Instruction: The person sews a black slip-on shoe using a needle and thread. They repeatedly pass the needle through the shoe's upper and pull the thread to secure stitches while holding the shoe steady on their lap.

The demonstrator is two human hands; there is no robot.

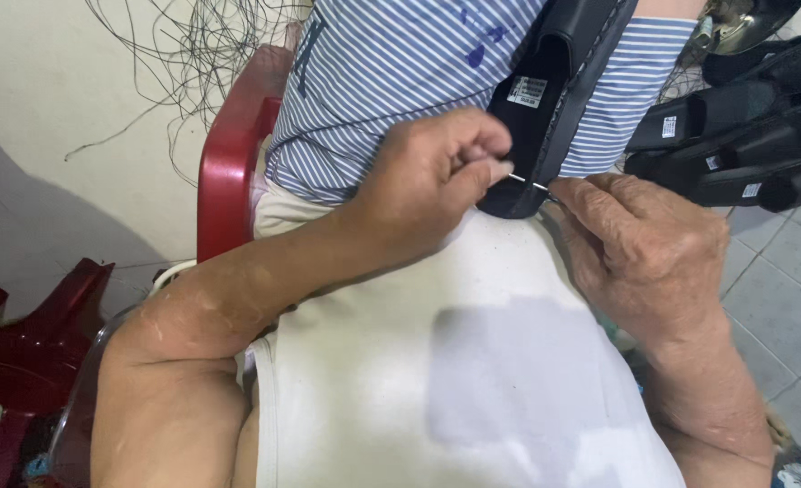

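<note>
sandal [545, 108] propped on lap against striped shirt [391, 72] | left hand [437, 176] pinches needle [529, 183] at sole edge | right hand [645, 248] closed by the rim, steadying | stitching midway, seen extent unclear | finished-looking sandals [744, 145] piled right

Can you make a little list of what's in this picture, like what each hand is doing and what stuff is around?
left hand: pinches a thin needle between fingertips
right hand: fingers rest at the black sandal's lower edge, by the needle tip
black sandal: held upright against a blue striped shirt
lap: covered by white cloth
right side: pile of black sandals above grey floor tiles
left side: red plastic chair, tangled dark threads on the wall
</note>
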